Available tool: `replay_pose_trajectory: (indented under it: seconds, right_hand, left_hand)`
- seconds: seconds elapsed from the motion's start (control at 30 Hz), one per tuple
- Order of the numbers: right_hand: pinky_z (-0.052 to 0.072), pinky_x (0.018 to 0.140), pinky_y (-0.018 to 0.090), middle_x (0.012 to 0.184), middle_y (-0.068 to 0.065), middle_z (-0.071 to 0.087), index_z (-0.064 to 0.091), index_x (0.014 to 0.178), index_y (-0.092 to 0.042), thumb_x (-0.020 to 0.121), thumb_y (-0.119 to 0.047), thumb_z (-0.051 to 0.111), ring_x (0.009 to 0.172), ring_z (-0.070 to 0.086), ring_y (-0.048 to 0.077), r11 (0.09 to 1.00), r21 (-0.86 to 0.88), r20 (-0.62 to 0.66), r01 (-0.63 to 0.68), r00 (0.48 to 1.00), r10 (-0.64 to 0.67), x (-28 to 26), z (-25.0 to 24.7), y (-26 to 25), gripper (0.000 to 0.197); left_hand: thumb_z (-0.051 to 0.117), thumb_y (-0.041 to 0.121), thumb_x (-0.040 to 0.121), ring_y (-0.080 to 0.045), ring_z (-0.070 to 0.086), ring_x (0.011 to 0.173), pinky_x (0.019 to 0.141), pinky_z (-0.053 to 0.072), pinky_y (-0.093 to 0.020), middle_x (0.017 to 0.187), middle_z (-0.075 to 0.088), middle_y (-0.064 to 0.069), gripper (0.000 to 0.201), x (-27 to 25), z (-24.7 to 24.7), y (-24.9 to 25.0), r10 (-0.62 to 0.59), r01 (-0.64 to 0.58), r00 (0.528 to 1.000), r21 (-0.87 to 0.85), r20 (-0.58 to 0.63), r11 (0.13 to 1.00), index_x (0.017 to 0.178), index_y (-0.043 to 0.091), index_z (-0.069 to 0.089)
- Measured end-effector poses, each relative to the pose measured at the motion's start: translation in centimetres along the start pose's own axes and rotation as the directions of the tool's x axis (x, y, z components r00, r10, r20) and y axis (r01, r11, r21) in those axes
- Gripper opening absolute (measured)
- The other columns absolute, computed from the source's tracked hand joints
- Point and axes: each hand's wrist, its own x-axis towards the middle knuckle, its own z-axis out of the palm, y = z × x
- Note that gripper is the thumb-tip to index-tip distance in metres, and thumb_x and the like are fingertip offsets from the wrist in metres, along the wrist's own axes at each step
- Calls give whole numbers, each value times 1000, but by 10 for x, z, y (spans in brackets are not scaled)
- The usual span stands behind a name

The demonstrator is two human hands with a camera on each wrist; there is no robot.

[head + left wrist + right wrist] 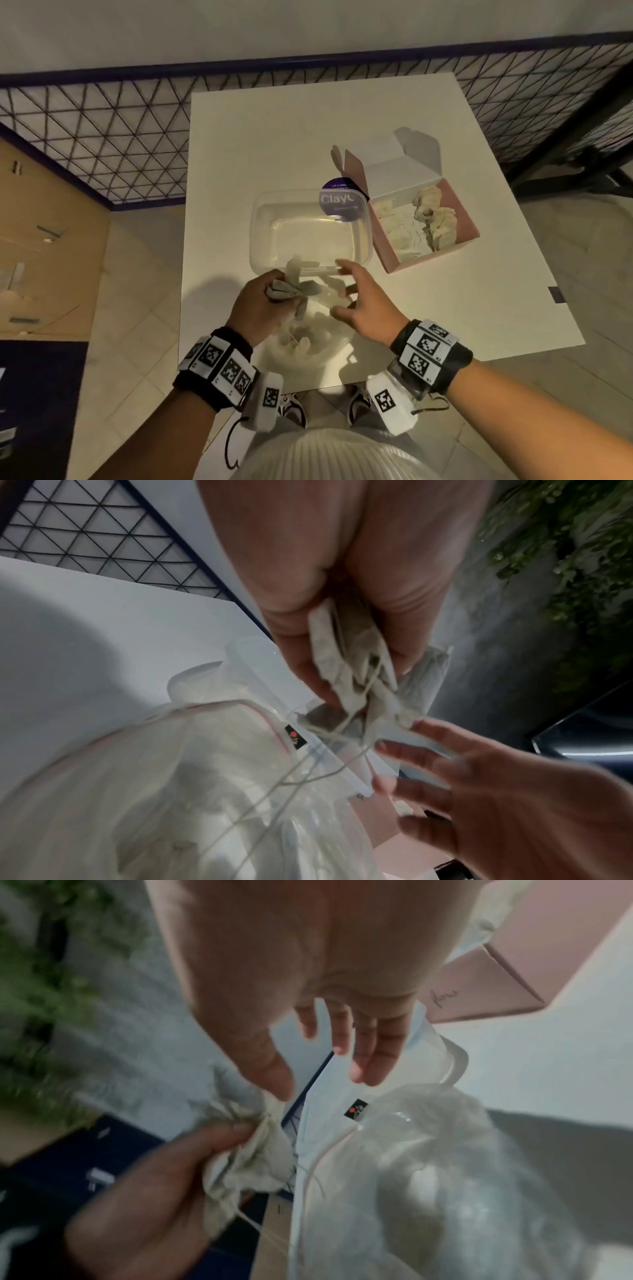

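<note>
Right at the near edge of the bench sits the clear plastic bag, mouth gaping upward, pale bags showing through its film. My left hand is just above it, fingers and thumb curled tight round a crumpled bunch of tea bags, corners fanning out past my knuckles. From the left wrist view their strings trail down from the bunch into the bag's mouth. My right hand is alongside, fingers spread and relaxed, gripping nothing, fingertips close to the bunch; whether they brush it I cannot tell, the picture is blurred there. Past both hands stands the clear tub, its near rim just beyond my fingers, the inside looking bare apart from glare. A round purple label shows at its far corner. To the right of the tub, just beside it, the pink box stands with its flaps up, and a second heap of tea bags lies inside. Beyond the bench's far edge runs a dark mesh fence.
</note>
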Motion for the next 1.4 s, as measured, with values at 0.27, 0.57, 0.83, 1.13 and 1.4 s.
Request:
replay_pose_trajectory:
  seconds: [0.27, 0.57, 0.83, 1.13, 1.4]
  right_hand:
    - [43, 95, 21, 140, -8, 37, 19, 142, -48, 68, -9, 81, 121, 45, 5, 979, 179, 238, 98, 961, -140, 11, -12, -22, 104]
    - [54, 70, 28, 84, 7, 68, 63, 87, -13, 78, 1, 70, 73, 63, 14, 889, 457, -39, 13, 999, 5, 11, -29, -21, 18]
    - [53, 73, 28, 82, 9, 72, 59, 86, -12, 77, -3, 69, 73, 66, 18, 711, 693, 82, -119, 993, 86, 7, -25, -30, 16]
    - [56, 54, 21, 87, 5, 72, 61, 95, -10, 86, -3, 61, 73, 69, 12, 585, 774, 188, -244, 970, 156, 6, -10, -25, 12]
    - [58, 58, 28, 82, 13, 59, 57, 84, -7, 83, -4, 67, 78, 68, 24, 693, 711, -43, -122, 976, 216, 12, 2, -30, 11]
  left_hand:
    - [70, 15, 64, 0, 51, 56, 59, 41, -15, 55, 57, 17, 20, -3, 3, -4, 27, -28, 986, 2, 162, 1000, 63, 32, 59]
    - [59, 0, 71, -13, 51, 48, 43, 36, -18, 59, 62, -11, 12, 3, -1, 3, -31, 55, 995, -245, 99, 968, 74, 11, 56]
    - [55, -3, 75, -21, 68, 76, 61, 56, -32, 87, 67, -11, 35, 15, 5, 12, -153, 263, 965, -783, 214, 564, 107, 11, 53]
    - [44, 3, 88, -20, 66, 72, 57, 56, -30, 89, 62, -10, 20, 20, 10, 6, -277, 306, 935, -897, 220, 320, 101, 14, 54]
    - [58, 25, 90, -22, 69, 102, 73, 58, -33, 117, 69, -11, 32, 14, 15, 6, -229, 405, 914, -754, 334, 518, 119, 11, 61]
